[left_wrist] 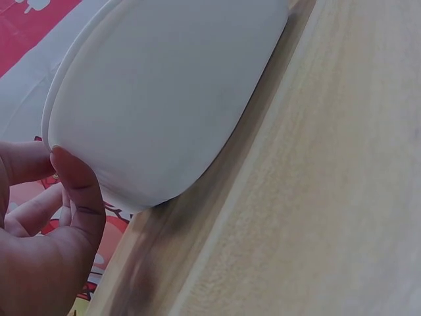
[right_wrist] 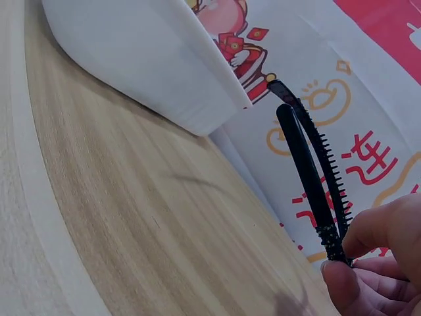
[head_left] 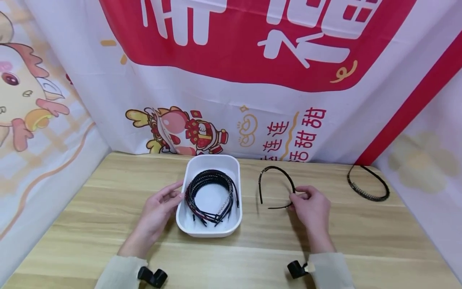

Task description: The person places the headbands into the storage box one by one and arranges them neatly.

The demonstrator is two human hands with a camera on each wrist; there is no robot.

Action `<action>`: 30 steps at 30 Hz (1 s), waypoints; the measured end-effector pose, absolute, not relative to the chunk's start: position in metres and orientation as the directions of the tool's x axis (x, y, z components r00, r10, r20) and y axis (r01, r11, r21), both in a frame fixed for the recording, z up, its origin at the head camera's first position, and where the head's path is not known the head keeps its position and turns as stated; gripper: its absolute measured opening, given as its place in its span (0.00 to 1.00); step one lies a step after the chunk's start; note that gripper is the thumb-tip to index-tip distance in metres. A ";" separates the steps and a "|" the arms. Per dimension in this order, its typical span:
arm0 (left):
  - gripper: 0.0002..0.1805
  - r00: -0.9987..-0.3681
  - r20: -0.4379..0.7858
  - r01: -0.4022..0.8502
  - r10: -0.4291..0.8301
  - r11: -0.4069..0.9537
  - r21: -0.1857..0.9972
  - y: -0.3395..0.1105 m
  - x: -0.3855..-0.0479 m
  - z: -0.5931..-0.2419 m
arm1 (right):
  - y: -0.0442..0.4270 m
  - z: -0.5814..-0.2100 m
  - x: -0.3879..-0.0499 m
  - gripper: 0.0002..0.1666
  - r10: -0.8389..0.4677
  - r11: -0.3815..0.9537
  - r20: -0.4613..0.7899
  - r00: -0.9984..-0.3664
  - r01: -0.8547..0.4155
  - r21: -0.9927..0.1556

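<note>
A white plastic tub (head_left: 208, 232) stands on the wooden table, with several dark headbands (head_left: 200, 178) stacked in a ring inside it. My left hand (head_left: 159, 210) pinches the tub's left rim between thumb and fingers; the left wrist view shows the thumb (left_wrist: 80, 191) at the rim. To the right of the tub, my right hand (head_left: 312, 209) holds a black headband (head_left: 282, 171) by one side, apart from the tub. Up close in the right wrist view, this headband (right_wrist: 308, 168) has small teeth along its inner edge and beaded trim near the fingertips.
Another dark headband (head_left: 369, 196) lies at the table's back right, near the side cloth. A printed cloth (head_left: 223, 96) hangs along the table's back edge, and more cloth (head_left: 54, 168) borders the left side. Wooden tabletop (head_left: 231, 265) extends in front of the tub.
</note>
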State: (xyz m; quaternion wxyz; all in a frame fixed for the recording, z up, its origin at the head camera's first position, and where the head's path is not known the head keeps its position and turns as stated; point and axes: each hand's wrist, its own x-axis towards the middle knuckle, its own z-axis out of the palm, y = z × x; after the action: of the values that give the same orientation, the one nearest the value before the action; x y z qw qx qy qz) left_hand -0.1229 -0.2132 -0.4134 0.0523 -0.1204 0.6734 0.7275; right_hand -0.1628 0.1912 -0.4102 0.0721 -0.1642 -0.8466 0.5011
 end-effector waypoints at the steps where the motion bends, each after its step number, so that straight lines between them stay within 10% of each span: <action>1: 0.33 -0.965 -0.250 -0.243 -0.085 -0.086 0.966 -0.213 -0.123 -0.413 | 0.192 -0.410 -0.162 0.18 0.351 0.441 -0.049 -0.935 0.211 -0.872; 30: 0.32 -0.967 -0.250 -0.245 -0.052 -0.098 0.965 -0.214 -0.126 -0.414 | 0.187 -0.404 -0.157 0.16 0.353 0.416 -0.024 -0.935 0.180 -0.891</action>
State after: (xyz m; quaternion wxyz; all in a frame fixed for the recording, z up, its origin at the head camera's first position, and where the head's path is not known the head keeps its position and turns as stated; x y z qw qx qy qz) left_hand -0.1258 -0.2143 -0.4142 0.0659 -0.1108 0.6683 0.7326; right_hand -0.1572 0.1873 -0.4040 0.0840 -0.1592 -0.8372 0.5164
